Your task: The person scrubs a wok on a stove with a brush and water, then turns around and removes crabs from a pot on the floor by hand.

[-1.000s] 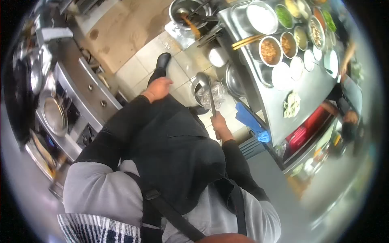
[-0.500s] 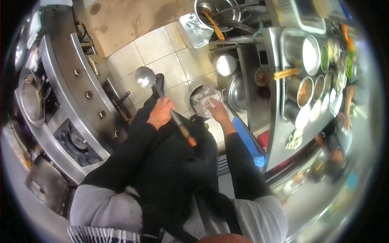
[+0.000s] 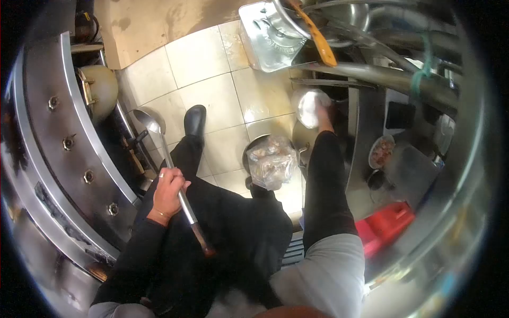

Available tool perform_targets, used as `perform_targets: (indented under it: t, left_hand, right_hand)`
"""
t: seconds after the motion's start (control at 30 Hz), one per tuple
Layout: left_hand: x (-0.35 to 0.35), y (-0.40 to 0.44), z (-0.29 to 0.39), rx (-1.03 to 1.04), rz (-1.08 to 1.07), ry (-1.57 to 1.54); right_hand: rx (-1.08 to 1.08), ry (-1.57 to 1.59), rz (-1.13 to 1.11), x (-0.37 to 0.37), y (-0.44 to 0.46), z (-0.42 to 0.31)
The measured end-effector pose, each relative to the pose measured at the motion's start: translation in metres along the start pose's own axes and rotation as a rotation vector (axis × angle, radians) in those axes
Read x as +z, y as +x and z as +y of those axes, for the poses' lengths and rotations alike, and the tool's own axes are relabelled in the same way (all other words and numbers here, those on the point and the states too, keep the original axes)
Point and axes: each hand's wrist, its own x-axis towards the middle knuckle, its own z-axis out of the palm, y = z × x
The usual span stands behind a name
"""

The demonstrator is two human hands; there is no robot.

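My left hand (image 3: 168, 192) is closed round the metal shaft of a long ladle (image 3: 186, 208). The ladle's bowl points away toward the floor on the left, and its brown handle end lies over my dark apron. My right hand (image 3: 324, 115) reaches to the right edge of a white round object (image 3: 307, 106), perhaps a lid or a container top. Blur and overlap hide its fingers, so I cannot tell whether they grip it. Nearer to me, a clear plastic bag (image 3: 273, 161) with pale brownish contents lies on a dark round pan (image 3: 247, 155).
On the left runs a steel stove front (image 3: 58, 153) with several knobs. A metal tin (image 3: 268, 50) stands on the tiled floor (image 3: 199, 58). An orange-handled utensil (image 3: 318, 40) juts out above. Under the counter are a bowl of meat-like pieces (image 3: 382, 151) and a red container (image 3: 384, 225).
My right hand has left the plastic bag and moved forward and right to the white round object. My left hand and the ladle have shifted left. The view has tilted lower.
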Motion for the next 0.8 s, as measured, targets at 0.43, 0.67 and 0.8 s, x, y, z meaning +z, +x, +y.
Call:
perform_targets:
  t: [0.43,0.67,0.8]
  left_hand:
    - [-0.006,0.024,-0.004,-0.005,0.003,0.019]
    - [0.0,0.018,-0.009,-0.036,-0.006,0.044]
    - [-0.005,0.019,-0.013,-0.043,-0.002,0.088]
  right_hand:
    - [0.039,0.388,-0.094,0.213,-0.1,-0.088]
    - [0.106,0.347,0.137,0.29,-0.032,-0.038]
    - [0.107,0.019,0.503,0.156,0.007,0.021]
